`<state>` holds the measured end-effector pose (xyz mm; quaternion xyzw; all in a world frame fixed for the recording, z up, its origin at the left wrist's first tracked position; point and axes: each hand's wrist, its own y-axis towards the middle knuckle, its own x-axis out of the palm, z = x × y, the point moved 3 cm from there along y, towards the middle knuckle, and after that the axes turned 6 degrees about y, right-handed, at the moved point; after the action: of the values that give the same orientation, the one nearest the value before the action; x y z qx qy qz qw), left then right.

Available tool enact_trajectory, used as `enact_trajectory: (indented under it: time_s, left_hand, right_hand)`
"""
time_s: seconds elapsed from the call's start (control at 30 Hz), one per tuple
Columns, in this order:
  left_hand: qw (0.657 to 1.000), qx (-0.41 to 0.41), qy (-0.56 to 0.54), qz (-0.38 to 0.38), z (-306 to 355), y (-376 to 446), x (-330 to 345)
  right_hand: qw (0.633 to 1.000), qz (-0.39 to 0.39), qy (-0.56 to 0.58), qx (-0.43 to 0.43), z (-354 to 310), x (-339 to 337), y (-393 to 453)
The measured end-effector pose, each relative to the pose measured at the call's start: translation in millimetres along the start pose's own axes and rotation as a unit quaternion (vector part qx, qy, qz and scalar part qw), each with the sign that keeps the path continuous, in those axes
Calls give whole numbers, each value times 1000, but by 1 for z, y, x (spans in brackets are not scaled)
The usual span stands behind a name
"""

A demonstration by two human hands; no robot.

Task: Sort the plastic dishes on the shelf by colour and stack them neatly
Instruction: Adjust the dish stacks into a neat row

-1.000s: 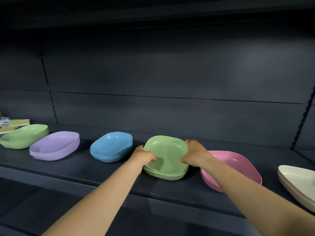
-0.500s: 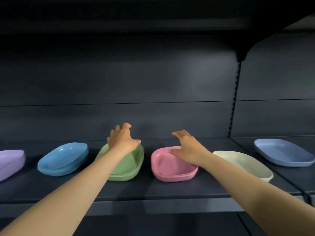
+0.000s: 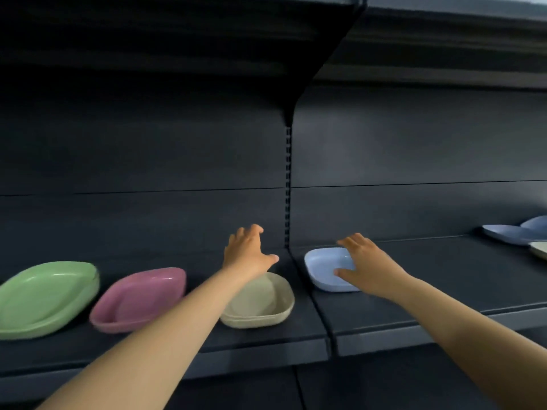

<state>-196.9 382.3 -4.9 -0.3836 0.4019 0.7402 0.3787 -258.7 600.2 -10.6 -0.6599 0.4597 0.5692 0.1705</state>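
Nearest to the camera, two bare forearms reach over the front edge of the dark shelf [image 3: 266,347]. On the shelf, from left to right, stand a green dish stack [image 3: 44,297], a pink dish stack [image 3: 139,300] and a cream dish stack [image 3: 260,303]; each seems to hold more than one dish, nested. On the next shelf section to the right lies a pale blue dish [image 3: 325,270].

The left hand [image 3: 248,253] hovers above the back rim of the cream stack with spread fingers, its grip released and holding nothing. The right hand [image 3: 367,264] is above the blue dish, fingers spread, thumb low inside the bowl; it looks released, and whether it touches the dish cannot be told.

Farther back at the right edge lie more blue dishes [image 3: 515,233] and a cream one [image 3: 540,250], still unsorted.

The risk, in my judgement: the smooth, light dish may slide away under a one-sided grip, or the left forearm, which passes low over the cream stack, may knock it toward the shelf edge.
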Motion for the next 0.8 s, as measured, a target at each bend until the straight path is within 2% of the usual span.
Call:
enact_trajectory:
  time_s: [0.23, 0.37, 0.43, 0.5, 0.57, 0.73, 0.8]
  left_hand:
    - [995, -47, -67, -60, 84, 21, 85]
    - [982, -123, -109, -90, 90, 36, 119]
    - [970, -172, -146, -94, 88, 39, 131]
    - [950, -223, -200, -84, 85, 40, 141]
    - [926, -262, -265, -56, 82, 41, 146]
    - [863, -285, -417, 16, 82, 37, 140]
    - [853, -275, -442, 40, 80, 31, 126]
  right_hand:
    - [999, -30, 32, 16, 110, 0, 8]
    - [986, -41, 157, 46, 140, 21, 32]
    - [953, -40, 283, 98, 146, 35, 45]
    - [889, -47, 428, 154, 147, 51, 55]
    - [828, -69, 523, 191, 143, 65, 62]
    - [787, -19, 581, 206, 123, 73, 75]
    - [775, 1, 603, 188, 105, 62, 80]
